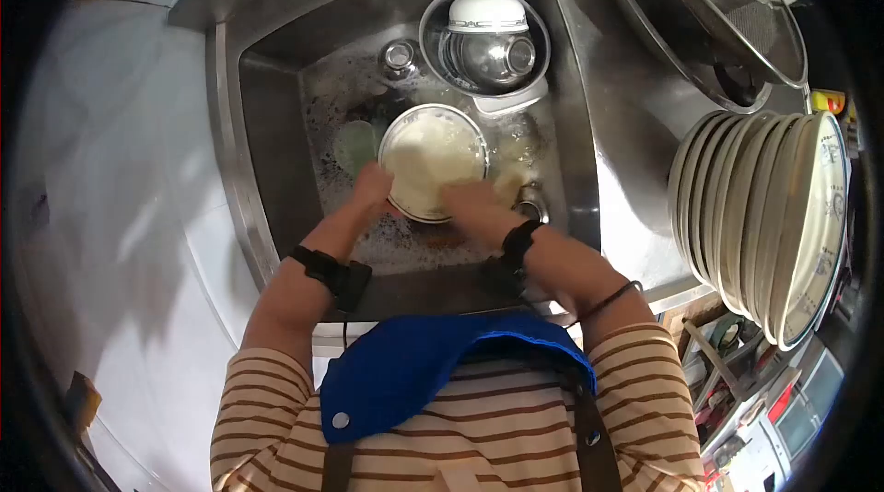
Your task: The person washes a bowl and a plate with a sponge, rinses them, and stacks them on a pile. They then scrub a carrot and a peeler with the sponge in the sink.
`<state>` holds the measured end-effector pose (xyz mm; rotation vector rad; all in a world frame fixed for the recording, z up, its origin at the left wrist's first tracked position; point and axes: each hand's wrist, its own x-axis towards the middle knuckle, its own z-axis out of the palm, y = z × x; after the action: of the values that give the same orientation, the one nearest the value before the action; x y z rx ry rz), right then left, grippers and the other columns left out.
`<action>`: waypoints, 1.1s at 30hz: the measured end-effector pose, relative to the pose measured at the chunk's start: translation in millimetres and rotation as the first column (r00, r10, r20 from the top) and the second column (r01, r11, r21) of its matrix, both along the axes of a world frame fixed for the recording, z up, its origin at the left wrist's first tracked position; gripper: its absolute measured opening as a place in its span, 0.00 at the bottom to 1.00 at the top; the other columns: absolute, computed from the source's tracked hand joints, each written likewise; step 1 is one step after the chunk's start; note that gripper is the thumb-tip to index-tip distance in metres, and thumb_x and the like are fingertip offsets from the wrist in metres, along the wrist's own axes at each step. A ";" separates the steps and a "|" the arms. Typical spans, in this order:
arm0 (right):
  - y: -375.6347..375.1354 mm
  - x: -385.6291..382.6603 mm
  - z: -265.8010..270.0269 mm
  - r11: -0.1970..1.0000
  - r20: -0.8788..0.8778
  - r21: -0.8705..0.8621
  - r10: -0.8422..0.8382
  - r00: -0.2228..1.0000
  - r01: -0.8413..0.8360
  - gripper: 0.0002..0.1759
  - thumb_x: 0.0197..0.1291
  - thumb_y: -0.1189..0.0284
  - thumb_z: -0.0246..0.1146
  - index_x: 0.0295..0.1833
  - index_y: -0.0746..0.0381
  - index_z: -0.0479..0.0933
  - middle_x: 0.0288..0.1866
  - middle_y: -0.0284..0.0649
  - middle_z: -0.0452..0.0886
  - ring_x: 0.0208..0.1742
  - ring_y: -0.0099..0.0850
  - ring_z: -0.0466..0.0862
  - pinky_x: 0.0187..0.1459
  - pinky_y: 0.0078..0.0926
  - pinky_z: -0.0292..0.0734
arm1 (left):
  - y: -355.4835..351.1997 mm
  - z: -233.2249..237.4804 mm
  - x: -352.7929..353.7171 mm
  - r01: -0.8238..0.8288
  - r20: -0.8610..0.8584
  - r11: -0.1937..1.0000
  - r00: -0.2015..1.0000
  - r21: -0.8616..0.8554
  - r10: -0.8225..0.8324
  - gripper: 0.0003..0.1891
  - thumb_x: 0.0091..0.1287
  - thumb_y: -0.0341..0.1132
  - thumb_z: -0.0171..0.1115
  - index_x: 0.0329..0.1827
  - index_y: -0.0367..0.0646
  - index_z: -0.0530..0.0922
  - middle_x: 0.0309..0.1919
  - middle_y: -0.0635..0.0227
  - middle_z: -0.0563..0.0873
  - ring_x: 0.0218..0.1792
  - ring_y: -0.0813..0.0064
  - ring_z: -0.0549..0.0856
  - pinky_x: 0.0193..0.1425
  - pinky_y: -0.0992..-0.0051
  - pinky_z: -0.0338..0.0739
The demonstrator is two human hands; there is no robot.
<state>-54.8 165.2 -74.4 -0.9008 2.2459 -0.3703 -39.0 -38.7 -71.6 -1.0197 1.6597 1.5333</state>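
Note:
A white plate point(433, 156) with a dark patterned rim is tilted above the soapy water in the sink. At its left edge my left hand point(373, 184) grips the rim, its fingers partly hidden. Over the plate's lower right part lies my right hand point(468, 198), smeared by motion; whether it holds something cannot be made out. A pale green round shape point(355, 146) sits in the water beside the plate's left side. Just right of my right hand there is a small metal cup or bowl point(532, 205).
A metal bowl point(429, 50) at the sink's back right holds a white bowl point(488, 8) and a smaller steel bowl point(493, 57). Another small steel cup point(399, 55) stands left of it. Several stacked plates point(737, 206) and large metal strainers point(727, 8) occupy the right counter.

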 end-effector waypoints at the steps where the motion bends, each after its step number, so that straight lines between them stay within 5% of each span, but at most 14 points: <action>1: 12.0 -9.7 -4.1 0.982 -0.046 0.151 0.122 0.991 -0.114 0.13 0.53 0.71 0.53 0.44 0.62 0.74 0.39 0.45 0.82 0.40 0.41 0.82 0.39 0.42 0.74 | -8.1 -0.5 -2.5 0.006 0.000 1.000 1.000 -0.001 -0.006 0.20 0.60 0.32 0.49 0.55 0.35 0.68 0.43 0.48 0.78 0.34 0.52 0.83 0.23 0.59 0.80; 3: 30.7 -38.5 -7.0 0.947 -0.149 0.320 0.060 0.987 -0.009 0.15 0.55 0.71 0.51 0.48 0.59 0.75 0.43 0.45 0.80 0.47 0.42 0.79 0.39 0.47 0.73 | -22.4 -2.5 -14.8 0.335 0.020 0.934 0.942 -0.126 -0.335 0.19 0.59 0.33 0.52 0.53 0.34 0.70 0.38 0.50 0.79 0.26 0.50 0.83 0.18 0.59 0.77; 7: 57.1 -73.4 -16.9 0.904 -0.364 0.226 -0.268 0.892 0.364 0.15 0.56 0.71 0.49 0.49 0.63 0.70 0.44 0.45 0.79 0.46 0.42 0.78 0.41 0.47 0.71 | -57.3 -3.7 -36.7 0.385 0.053 0.807 0.913 -0.448 -0.406 0.21 0.59 0.40 0.56 0.51 0.36 0.73 0.44 0.51 0.77 0.42 0.47 0.81 0.30 0.50 0.76; 9: 57.4 -73.8 -19.5 0.865 -0.345 0.204 -0.374 0.861 0.458 0.15 0.56 0.71 0.49 0.49 0.64 0.68 0.44 0.45 0.78 0.46 0.42 0.78 0.41 0.46 0.71 | -23.7 26.9 -32.6 0.155 0.097 0.005 0.638 -0.988 -0.764 0.27 0.55 0.51 0.60 0.50 0.37 0.75 0.55 0.52 0.71 0.60 0.49 0.67 0.53 0.43 0.64; 11: 40.9 -51.8 -20.2 0.805 -0.342 0.282 -0.423 0.839 0.521 0.17 0.58 0.71 0.48 0.51 0.67 0.68 0.48 0.47 0.77 0.49 0.44 0.77 0.45 0.48 0.68 | 35.5 70.2 -29.2 0.363 0.220 0.011 0.587 -0.932 -0.779 0.31 0.54 0.55 0.60 0.53 0.39 0.73 0.58 0.52 0.67 0.64 0.50 0.60 0.58 0.42 0.56; 13: 27.8 -30.9 -13.1 0.893 -0.249 0.376 -0.162 0.955 0.249 0.21 0.59 0.70 0.48 0.56 0.67 0.67 0.52 0.48 0.77 0.52 0.42 0.76 0.49 0.50 0.65 | 59.9 73.5 -26.7 0.548 0.327 0.010 0.513 -0.837 -0.794 0.36 0.52 0.58 0.59 0.57 0.41 0.70 0.61 0.52 0.64 0.67 0.51 0.52 0.63 0.41 0.48; 15: 17.1 -29.9 -5.3 0.948 0.074 0.311 0.040 0.996 -0.061 0.23 0.59 0.69 0.49 0.59 0.68 0.65 0.54 0.49 0.76 0.54 0.42 0.76 0.53 0.51 0.61 | 63.7 29.4 -19.6 0.489 0.437 -0.331 0.118 -0.807 -0.892 0.36 0.54 0.59 0.57 0.60 0.43 0.68 0.60 0.49 0.64 0.67 0.48 0.55 0.62 0.39 0.49; 16: 15.8 -30.5 -5.7 0.947 0.069 0.316 0.033 0.997 -0.053 0.23 0.59 0.69 0.49 0.59 0.68 0.65 0.54 0.49 0.76 0.54 0.42 0.76 0.53 0.51 0.61 | 68.3 6.3 -10.4 0.483 0.432 -0.330 0.115 -0.811 -0.895 0.36 0.54 0.59 0.57 0.60 0.43 0.68 0.60 0.49 0.64 0.67 0.48 0.55 0.62 0.39 0.49; 18: 15.3 -26.3 -6.8 0.941 0.134 0.278 -0.236 0.963 0.192 0.24 0.58 0.70 0.50 0.58 0.69 0.63 0.50 0.47 0.78 0.50 0.41 0.79 0.50 0.49 0.64 | 77.5 -33.3 16.0 0.597 0.043 0.182 0.343 -0.781 -0.938 0.30 0.55 0.55 0.57 0.56 0.43 0.72 0.61 0.49 0.64 0.64 0.49 0.61 0.58 0.37 0.54; 25: 52.4 -49.2 54.4 0.817 -0.107 -0.089 -0.577 0.810 0.570 0.31 0.46 0.75 0.60 0.57 0.68 0.56 0.31 0.57 0.79 0.37 0.52 0.80 0.39 0.45 0.73 | 74.2 -48.0 -4.6 0.620 0.130 0.109 0.327 -0.777 -0.936 0.15 0.56 0.39 0.58 0.41 0.38 0.79 0.39 0.52 0.82 0.40 0.51 0.81 0.43 0.53 0.72; 27: 49.0 -48.6 103.0 0.780 -0.095 -0.137 -0.624 0.776 0.610 0.28 0.47 0.75 0.59 0.54 0.67 0.57 0.28 0.56 0.79 0.34 0.54 0.79 0.38 0.48 0.72 | 65.9 4.6 -24.7 0.622 0.025 0.316 0.476 -0.716 -0.879 0.12 0.53 0.32 0.59 0.40 0.36 0.78 0.29 0.52 0.83 0.34 0.52 0.82 0.39 0.61 0.75; 29: 35.3 -36.9 135.8 0.656 0.065 -0.332 -0.702 0.710 0.678 0.29 0.46 0.75 0.59 0.56 0.67 0.59 0.34 0.57 0.78 0.38 0.54 0.78 0.43 0.47 0.71 | 46.5 34.8 -24.9 0.388 -0.484 0.812 0.660 -0.436 -0.575 0.13 0.50 0.27 0.59 0.40 0.35 0.78 0.32 0.55 0.84 0.33 0.62 0.83 0.39 0.66 0.75; 30: 25.9 -25.8 124.8 0.689 -0.085 -0.478 -0.654 0.752 0.545 0.31 0.45 0.73 0.62 0.56 0.66 0.59 0.39 0.56 0.77 0.43 0.51 0.77 0.48 0.47 0.68 | 46.4 64.4 -21.7 0.238 -0.453 0.971 0.865 -0.011 -0.217 0.14 0.51 0.25 0.59 0.42 0.34 0.78 0.34 0.61 0.84 0.36 0.72 0.82 0.41 0.71 0.75; 33: -12.4 10.0 122.7 0.806 -0.413 -0.494 -0.547 0.728 0.325 0.40 0.44 0.57 0.65 0.62 0.60 0.60 0.57 0.52 0.66 0.62 0.45 0.64 0.58 0.59 0.54 | 53.7 91.2 -0.8 0.068 -0.588 0.988 0.808 0.136 0.026 0.14 0.51 0.23 0.59 0.43 0.34 0.78 0.35 0.67 0.83 0.39 0.77 0.80 0.42 0.76 0.74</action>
<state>-44.8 152.8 48.3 -0.6891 3.0007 -0.9162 -39.7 15.0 19.6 -0.4489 1.9002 2.0674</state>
